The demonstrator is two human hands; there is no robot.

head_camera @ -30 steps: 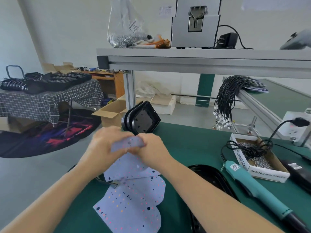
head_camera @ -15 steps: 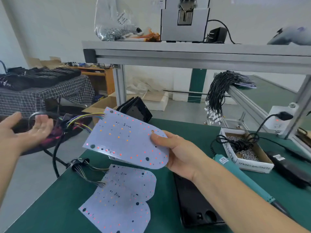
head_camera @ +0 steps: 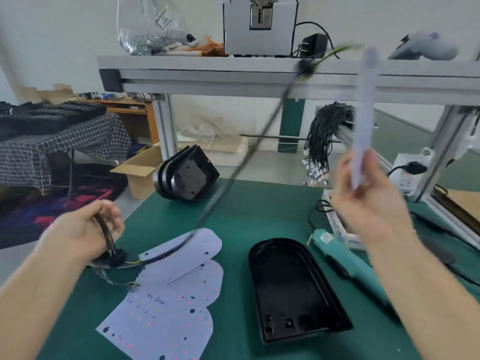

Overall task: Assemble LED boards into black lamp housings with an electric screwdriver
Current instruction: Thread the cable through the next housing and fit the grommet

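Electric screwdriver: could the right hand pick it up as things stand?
Probably not yet. The right hand grips an LED board held upright. The electric screwdriver lies uncovered on the mat just below, so only the occupied grip hinders.

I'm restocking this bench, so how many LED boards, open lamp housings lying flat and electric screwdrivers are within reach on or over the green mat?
LED boards: 3, one held up in the right hand, two on the mat
Open lamp housings lying flat: 1
Electric screwdrivers: 1
Total: 5
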